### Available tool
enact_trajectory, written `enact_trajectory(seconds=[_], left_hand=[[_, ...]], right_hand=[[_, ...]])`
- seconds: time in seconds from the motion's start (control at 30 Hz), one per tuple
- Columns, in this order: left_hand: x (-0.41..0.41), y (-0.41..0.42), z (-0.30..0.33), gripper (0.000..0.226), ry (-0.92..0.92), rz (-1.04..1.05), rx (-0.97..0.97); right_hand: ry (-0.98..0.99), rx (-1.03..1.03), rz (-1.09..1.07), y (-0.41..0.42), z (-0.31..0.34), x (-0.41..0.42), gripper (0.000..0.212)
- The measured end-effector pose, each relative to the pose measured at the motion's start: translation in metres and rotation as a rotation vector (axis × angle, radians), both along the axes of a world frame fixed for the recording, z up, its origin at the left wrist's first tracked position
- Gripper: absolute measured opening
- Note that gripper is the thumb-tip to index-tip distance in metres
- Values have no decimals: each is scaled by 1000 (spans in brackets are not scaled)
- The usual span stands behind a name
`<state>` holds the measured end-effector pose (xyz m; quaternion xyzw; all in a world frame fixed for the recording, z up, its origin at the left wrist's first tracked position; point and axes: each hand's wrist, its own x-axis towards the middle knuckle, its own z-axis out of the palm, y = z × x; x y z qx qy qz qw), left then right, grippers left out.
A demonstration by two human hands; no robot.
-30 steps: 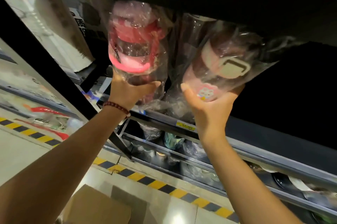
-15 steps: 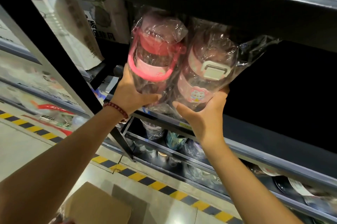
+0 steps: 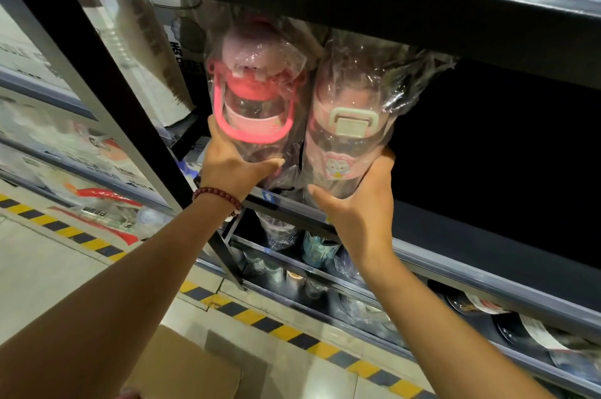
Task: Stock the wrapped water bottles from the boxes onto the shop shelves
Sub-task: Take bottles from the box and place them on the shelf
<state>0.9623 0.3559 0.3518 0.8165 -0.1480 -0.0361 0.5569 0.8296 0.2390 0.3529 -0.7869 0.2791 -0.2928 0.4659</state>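
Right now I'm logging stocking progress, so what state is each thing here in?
Left hand: grips the red-handled bottle's base.
Right hand: grips the cat-sticker bottle's base.
Red-handled bottle: wrapped, upright, at the shelf edge.
Cat-sticker bottle: wrapped, upright, touching the first.
Cardboard box: on the floor, contents unseen.

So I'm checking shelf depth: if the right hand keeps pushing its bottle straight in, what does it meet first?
Nothing visible: behind the right hand and its cat-sticker bottle the shelf is dark, so the way looks free, though depth is unclear.
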Motion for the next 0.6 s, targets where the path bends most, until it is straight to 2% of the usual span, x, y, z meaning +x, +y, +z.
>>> enact_trajectory(seconds=[0.1, 0.4, 0.5, 0.53, 0.6], left_hand=[[5, 2, 3, 101, 27, -1, 22], [6, 0, -5, 103, -27, 23, 76], [8, 3, -5, 113, 11, -22, 59], [6, 4, -4, 111, 18, -46, 54], [0, 5, 1, 93, 32, -98, 40]], right_hand=[[-11, -17, -2, 1, 0, 1, 62], [-45, 0, 0, 2, -8, 2, 63], [-46, 34, 17, 1, -10, 3, 66], [-39, 54, 28, 1, -11, 3, 68], [-14, 102, 53, 0, -11, 3, 71]])
